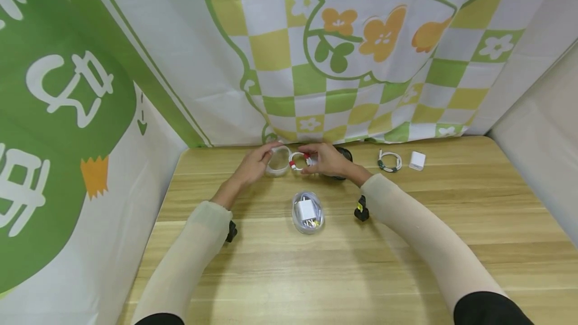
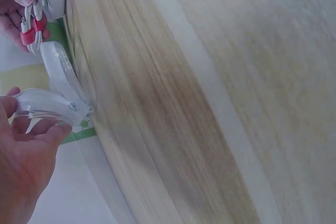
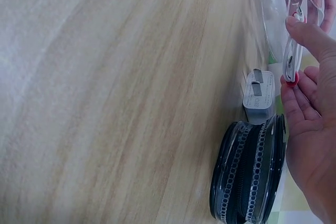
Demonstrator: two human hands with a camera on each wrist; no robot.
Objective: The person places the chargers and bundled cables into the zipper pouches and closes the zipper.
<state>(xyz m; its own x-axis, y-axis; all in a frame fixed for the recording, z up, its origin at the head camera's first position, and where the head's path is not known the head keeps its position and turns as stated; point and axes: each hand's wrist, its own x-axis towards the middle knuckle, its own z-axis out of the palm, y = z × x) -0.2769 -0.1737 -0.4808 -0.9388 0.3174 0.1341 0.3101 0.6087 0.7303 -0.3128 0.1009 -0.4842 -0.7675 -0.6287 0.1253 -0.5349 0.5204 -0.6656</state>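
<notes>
With fingers and thumb, my left hand (image 1: 251, 165) grips the rim of a clear plastic round case (image 2: 44, 102). In the left wrist view the case stands spread into two halves at the back of the table. My right hand (image 1: 330, 159) pinches a coiled white cable (image 2: 38, 27) with red straps, held up beside the case and above the tabletop. Below and beside that hand are a white charger plug (image 3: 260, 94) with metal prongs and a black round zippered case (image 3: 247, 174). The right hand partly hides both of them in the head view.
A second clear case (image 1: 295, 219), holding a white charger and cable, lies mid-table. Farther right are a white cable coil (image 1: 399, 160) with a dark tie and a white charger block (image 1: 417, 160). A patterned cloth (image 1: 316, 84) hangs along the table's back edge.
</notes>
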